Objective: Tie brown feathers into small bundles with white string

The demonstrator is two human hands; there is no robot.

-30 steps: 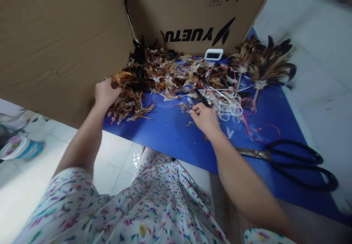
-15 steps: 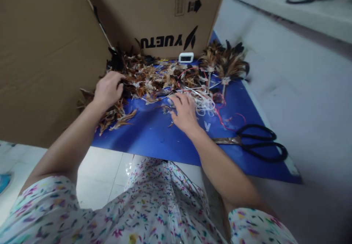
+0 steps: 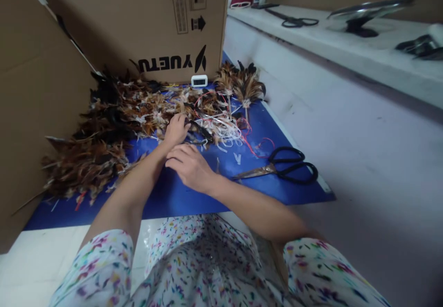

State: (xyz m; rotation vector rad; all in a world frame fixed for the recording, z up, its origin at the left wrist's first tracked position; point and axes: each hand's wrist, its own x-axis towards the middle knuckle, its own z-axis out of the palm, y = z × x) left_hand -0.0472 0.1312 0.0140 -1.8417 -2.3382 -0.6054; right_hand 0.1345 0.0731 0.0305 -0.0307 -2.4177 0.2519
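Observation:
My left hand (image 3: pixel 177 129) reaches over the feather pile, fingers pinched at one end of a dark feather (image 3: pixel 202 132) that points right. Just in front of it and lower is my right hand (image 3: pixel 189 166), its fingers curled toward my left wrist; whatever they hold, if anything, is hidden. Brown and black feathers (image 3: pixel 138 99) lie heaped along the back of the blue board (image 3: pixel 194 203), and more brown feathers (image 3: pixel 93 161) at its left. White plastic strips (image 3: pixel 223 129) and pink-red string (image 3: pixel 247 134) are tangled right of my hands.
Large black-handled scissors (image 3: pixel 294 166) lie on the board's right. Behind them are two feather bunches on sticks (image 3: pixel 246 94). A small white digital timer (image 3: pixel 199 81) stands against the cardboard box (image 3: pixel 138 21). The right ledge (image 3: pixel 321 34) bears another pair of scissors (image 3: pixel 294 21).
The view has swung right. My left hand has moved rightward from the left feathers, now with a dark feather. My right hand has drawn back from the white strips toward my left wrist.

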